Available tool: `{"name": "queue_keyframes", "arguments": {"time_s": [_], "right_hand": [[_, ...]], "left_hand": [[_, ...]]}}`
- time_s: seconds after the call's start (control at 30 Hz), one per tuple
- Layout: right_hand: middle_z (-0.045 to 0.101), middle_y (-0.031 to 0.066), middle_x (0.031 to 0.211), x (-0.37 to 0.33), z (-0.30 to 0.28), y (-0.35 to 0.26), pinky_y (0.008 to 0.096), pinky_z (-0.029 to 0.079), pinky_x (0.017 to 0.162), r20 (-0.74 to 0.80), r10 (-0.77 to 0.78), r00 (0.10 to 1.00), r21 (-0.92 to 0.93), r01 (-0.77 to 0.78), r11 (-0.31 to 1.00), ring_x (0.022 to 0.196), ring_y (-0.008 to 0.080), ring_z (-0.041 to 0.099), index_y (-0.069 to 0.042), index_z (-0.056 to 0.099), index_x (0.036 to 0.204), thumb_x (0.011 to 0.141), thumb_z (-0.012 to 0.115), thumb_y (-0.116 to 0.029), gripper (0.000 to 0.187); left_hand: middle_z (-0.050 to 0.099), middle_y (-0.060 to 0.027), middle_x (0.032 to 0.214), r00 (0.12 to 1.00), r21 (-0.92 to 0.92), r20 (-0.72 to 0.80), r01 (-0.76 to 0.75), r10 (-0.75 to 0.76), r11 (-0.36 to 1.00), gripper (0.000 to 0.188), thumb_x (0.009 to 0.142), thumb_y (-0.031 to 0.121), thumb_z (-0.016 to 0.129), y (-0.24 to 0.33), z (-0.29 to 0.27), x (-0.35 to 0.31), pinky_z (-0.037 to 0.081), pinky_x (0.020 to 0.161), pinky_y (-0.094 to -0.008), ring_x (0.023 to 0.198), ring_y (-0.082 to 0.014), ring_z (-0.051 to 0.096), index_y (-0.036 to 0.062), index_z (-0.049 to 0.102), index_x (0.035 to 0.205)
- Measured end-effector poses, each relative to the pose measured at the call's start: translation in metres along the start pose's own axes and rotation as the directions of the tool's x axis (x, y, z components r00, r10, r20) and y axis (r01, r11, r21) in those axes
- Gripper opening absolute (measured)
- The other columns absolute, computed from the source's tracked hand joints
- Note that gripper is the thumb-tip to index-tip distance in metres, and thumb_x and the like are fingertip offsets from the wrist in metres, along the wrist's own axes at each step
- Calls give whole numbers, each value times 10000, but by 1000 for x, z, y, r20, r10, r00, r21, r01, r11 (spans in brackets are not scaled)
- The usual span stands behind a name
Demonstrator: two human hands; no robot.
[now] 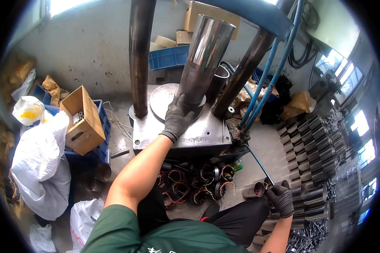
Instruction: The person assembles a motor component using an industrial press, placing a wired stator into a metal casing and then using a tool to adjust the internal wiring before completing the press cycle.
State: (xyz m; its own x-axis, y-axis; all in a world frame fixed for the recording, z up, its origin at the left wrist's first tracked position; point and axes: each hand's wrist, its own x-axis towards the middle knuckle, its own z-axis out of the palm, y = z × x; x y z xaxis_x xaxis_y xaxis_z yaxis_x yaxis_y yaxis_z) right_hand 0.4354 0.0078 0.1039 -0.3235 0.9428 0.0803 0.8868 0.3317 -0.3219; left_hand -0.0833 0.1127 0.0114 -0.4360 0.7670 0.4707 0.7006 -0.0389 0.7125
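Note:
My left hand (177,117), in a dark grey glove, grips the base of a tall shiny metal tube (202,59) standing tilted on the round plate (162,99) of a press table (198,135). Out to the lower right, my gloved right hand (280,199) closes on a short metal tube (257,189) at the edge of a pile of similar tubes. Several wound motor stators (194,181) with orange and red wires lie on the floor below the press table.
Two thick steel columns (140,55) rise from the press table. Blue hoses (268,80) run down at the right. Stacked metal tubes (314,147) fill the right side. A cardboard box (82,120) on blue crates and white bags (42,164) sit at the left.

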Motion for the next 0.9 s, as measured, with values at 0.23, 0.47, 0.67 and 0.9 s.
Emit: {"name": "queue_keyframes", "arguments": {"time_s": [0.23, 0.47, 0.67, 0.9], "right_hand": [[709, 146, 696, 1, 1, 9, 366, 526, 687, 45, 47, 998, -24, -46, 999, 646, 249, 675, -2, 774, 882, 856, 730, -161, 167], [695, 171, 717, 2, 2, 8, 395, 533, 658, 24, -21, 999, -20, 21, 1000, 676, 305, 691, 8, 759, 912, 890, 728, -136, 149], [681, 196, 739, 3, -1, -4, 426, 538, 741, 27, 23, 999, 30, -24, 999, 722, 371, 682, 11, 737, 907, 863, 709, -160, 179], [677, 189, 725, 6, -6, 5, 425, 524, 726, 82, -3, 997, 25, 1, 1000, 714, 367, 671, 4, 757, 949, 875, 711, -145, 173]], "left_hand": [[520, -234, 1507, 1000, -46, -22, 20, -21, 999, 813, 822, 171, 823, 3, -5, -1, 401, 1205, -452, 1389, -412, 493, 4, 448, 1524], [516, -228, 1515, 1000, -77, 1, 7, -6, 997, 799, 828, 149, 819, -1, -7, 0, 406, 1200, -450, 1388, -405, 504, 14, 446, 1521], [506, -208, 1527, 999, -58, 14, 32, -31, 998, 799, 835, 158, 816, -3, -8, 0, 400, 1205, -445, 1397, -390, 496, 38, 442, 1531], [506, -195, 1526, 996, -74, 60, 75, -70, 994, 779, 851, 169, 812, 4, -14, 0, 400, 1205, -441, 1402, -381, 488, 44, 449, 1529]]}}
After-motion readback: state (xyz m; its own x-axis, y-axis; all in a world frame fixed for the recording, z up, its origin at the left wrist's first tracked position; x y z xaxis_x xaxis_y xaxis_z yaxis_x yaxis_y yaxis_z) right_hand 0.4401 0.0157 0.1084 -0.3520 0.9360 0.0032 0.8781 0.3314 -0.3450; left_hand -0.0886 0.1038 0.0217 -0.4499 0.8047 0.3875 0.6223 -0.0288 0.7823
